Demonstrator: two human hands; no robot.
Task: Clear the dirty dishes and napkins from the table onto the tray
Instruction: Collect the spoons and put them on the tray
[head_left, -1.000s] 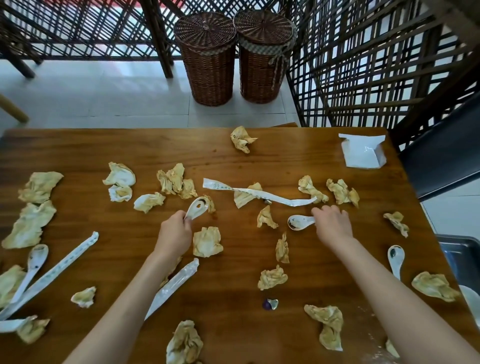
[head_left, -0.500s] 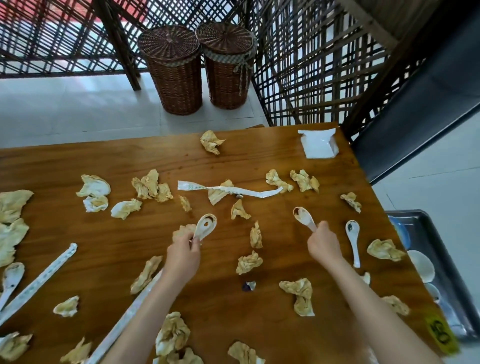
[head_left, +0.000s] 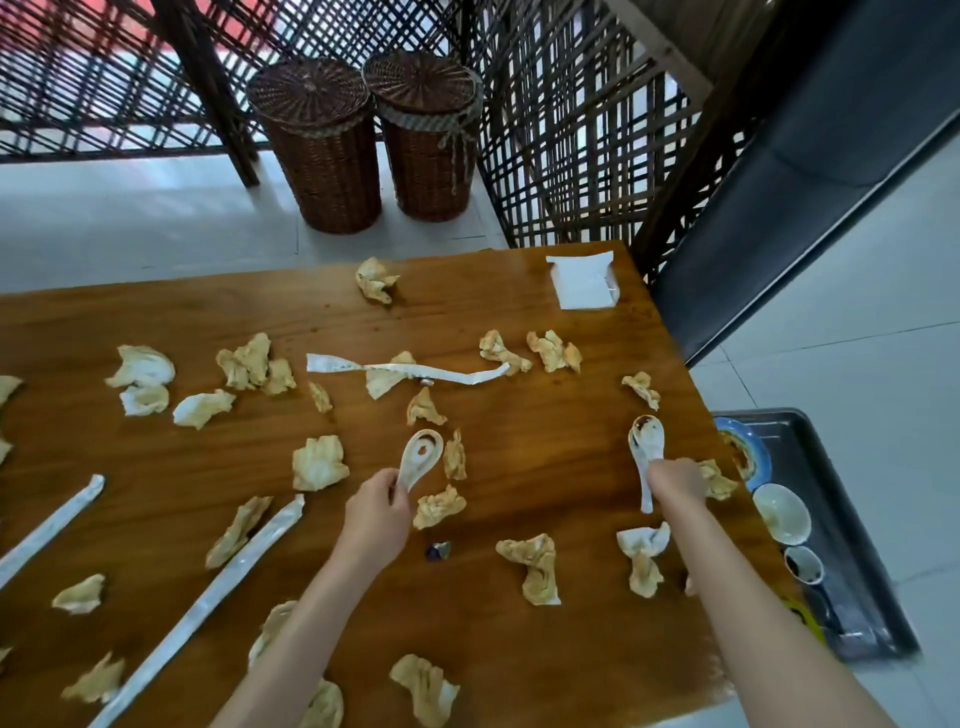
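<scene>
Two white spoons are held up over the table (head_left: 519, 322), one per hand. The left spoon (head_left: 422, 457) is gripped by its handle in the left hand (head_left: 378, 514), bowl pointing away. The stained right spoon (head_left: 645, 441) is gripped in the right hand (head_left: 675, 480); a second spoon seems stacked under it, but that cannot be told for sure. Crumpled napkins (head_left: 318, 462) are scattered all over the wood, with long paper wrappers (head_left: 405, 370) among them and a white napkin box (head_left: 584, 280) at the far right corner. A dark tray (head_left: 872, 587) is seen on the floor right of the table, with a plate (head_left: 743, 454), a bowl (head_left: 782, 513) and a small cup (head_left: 803, 564) in it. Two wicker baskets (head_left: 319, 140) are stood behind.
</scene>
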